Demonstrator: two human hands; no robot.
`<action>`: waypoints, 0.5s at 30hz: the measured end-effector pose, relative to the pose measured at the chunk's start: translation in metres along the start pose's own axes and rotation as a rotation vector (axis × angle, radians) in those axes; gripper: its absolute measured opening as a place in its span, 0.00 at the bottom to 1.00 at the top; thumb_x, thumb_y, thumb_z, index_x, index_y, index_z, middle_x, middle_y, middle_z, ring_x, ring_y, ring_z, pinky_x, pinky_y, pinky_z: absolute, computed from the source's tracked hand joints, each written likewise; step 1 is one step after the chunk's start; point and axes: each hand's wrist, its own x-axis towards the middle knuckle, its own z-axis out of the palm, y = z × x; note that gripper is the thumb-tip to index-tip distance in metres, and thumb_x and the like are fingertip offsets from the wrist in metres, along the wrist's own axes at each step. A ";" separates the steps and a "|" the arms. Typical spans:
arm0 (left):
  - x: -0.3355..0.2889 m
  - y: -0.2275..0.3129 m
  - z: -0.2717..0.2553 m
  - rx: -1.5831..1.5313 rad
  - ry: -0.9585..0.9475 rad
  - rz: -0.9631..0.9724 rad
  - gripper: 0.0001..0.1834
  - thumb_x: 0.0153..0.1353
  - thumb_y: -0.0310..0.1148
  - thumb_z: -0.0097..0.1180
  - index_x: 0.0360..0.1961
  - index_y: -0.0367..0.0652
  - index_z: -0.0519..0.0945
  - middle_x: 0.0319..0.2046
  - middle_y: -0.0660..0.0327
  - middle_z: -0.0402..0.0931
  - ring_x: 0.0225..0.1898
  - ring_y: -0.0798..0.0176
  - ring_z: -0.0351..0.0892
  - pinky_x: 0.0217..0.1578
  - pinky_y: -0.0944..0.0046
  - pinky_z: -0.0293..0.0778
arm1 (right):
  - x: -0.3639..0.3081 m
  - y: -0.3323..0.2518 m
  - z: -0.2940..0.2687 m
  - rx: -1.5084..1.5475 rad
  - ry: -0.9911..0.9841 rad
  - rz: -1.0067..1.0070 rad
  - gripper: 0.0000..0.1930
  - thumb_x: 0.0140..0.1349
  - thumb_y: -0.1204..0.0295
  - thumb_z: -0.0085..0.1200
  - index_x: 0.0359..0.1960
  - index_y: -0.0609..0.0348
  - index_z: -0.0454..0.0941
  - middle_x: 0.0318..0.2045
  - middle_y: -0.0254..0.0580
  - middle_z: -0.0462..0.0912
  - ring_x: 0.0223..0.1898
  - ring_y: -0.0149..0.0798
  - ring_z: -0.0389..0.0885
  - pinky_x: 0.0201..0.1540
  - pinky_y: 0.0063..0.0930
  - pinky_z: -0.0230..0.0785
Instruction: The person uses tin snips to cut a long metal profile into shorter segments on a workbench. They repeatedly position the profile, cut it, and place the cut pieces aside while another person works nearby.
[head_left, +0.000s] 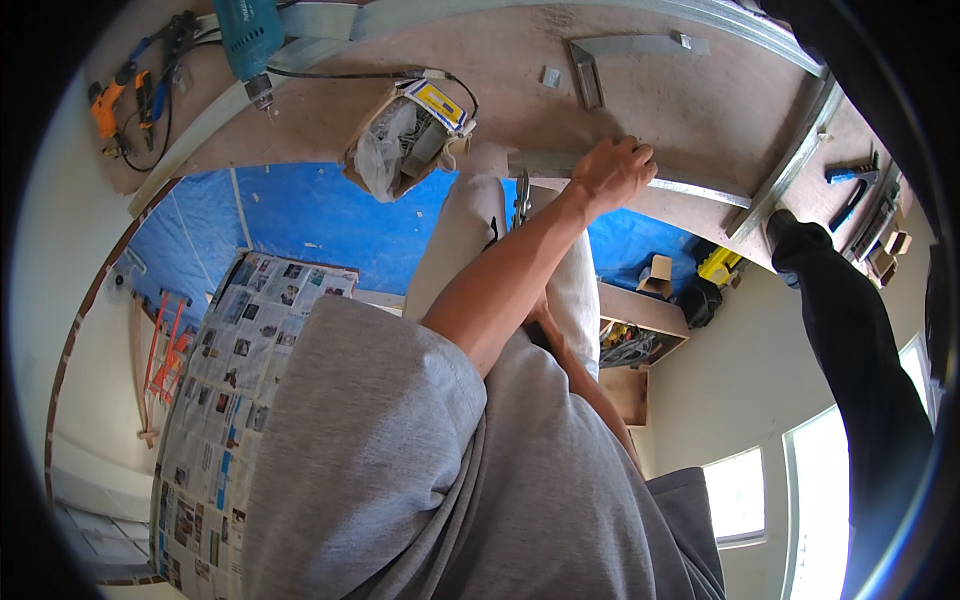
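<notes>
My left hand [613, 176] is closed with curled fingers over a thin metal channel [705, 190] along the near edge of the brown board [690, 110]. My right arm comes up from below on the right; its hand [541, 308] is at my waist, mostly hidden behind my left forearm, and its fingers do not show. Silver locking pliers [521, 198] stand beside the channel's left end, between my legs. Past my left hand lie a bent metal channel piece [589, 78] and a small metal scrap [551, 76].
A cardboard box [358, 150] of screws and a plastic bag sits left, below a teal drill [248, 42]. Orange-handled tools [104, 108] lie far left. Blue sheeting [330, 220] spreads below the board. Another person's dark trouser leg [845, 330] stands right, near a blue-handled tool [850, 173].
</notes>
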 end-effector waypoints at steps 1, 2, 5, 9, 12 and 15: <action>0.000 0.000 0.000 -0.018 -0.018 -0.004 0.06 0.63 0.35 0.60 0.38 0.50 0.86 0.43 0.63 0.81 0.47 0.61 0.83 0.45 0.58 0.81 | 0.000 -0.002 0.000 0.014 -0.010 0.062 0.22 0.62 0.62 0.61 0.55 0.60 0.81 0.54 0.52 0.85 0.56 0.55 0.82 0.60 0.42 0.73; 0.000 0.000 -0.001 -0.041 -0.033 -0.007 0.06 0.63 0.35 0.60 0.38 0.49 0.86 0.43 0.63 0.81 0.47 0.61 0.82 0.45 0.58 0.82 | -0.001 -0.004 -0.001 0.025 -0.018 0.127 0.23 0.63 0.62 0.60 0.56 0.60 0.81 0.54 0.52 0.85 0.57 0.54 0.82 0.60 0.42 0.73; 0.001 0.000 -0.001 -0.057 0.017 -0.014 0.09 0.65 0.40 0.59 0.38 0.47 0.86 0.42 0.63 0.81 0.47 0.61 0.82 0.47 0.59 0.82 | -0.007 -0.009 -0.010 0.214 0.131 0.073 0.24 0.65 0.61 0.58 0.59 0.61 0.79 0.54 0.54 0.85 0.58 0.55 0.82 0.61 0.41 0.72; 0.002 -0.001 0.000 -0.070 -0.052 0.015 0.20 0.69 0.53 0.57 0.37 0.46 0.86 0.40 0.63 0.81 0.47 0.61 0.81 0.47 0.60 0.83 | -0.012 -0.010 -0.017 0.093 0.145 -0.026 0.26 0.67 0.59 0.57 0.60 0.66 0.76 0.59 0.64 0.79 0.61 0.62 0.78 0.63 0.46 0.70; 0.004 0.001 -0.001 -0.023 -0.013 0.001 0.29 0.69 0.62 0.52 0.35 0.46 0.87 0.39 0.63 0.81 0.45 0.61 0.82 0.45 0.60 0.84 | -0.009 -0.007 -0.014 -0.059 0.124 -0.098 0.33 0.66 0.55 0.57 0.65 0.67 0.70 0.61 0.66 0.76 0.61 0.65 0.76 0.63 0.49 0.69; 0.002 0.006 -0.003 -0.039 -0.004 -0.025 0.29 0.71 0.61 0.51 0.32 0.46 0.87 0.37 0.63 0.81 0.43 0.62 0.83 0.44 0.60 0.84 | -0.007 -0.005 -0.011 0.019 0.060 -0.002 0.35 0.67 0.54 0.56 0.67 0.66 0.66 0.62 0.66 0.75 0.62 0.66 0.75 0.63 0.49 0.69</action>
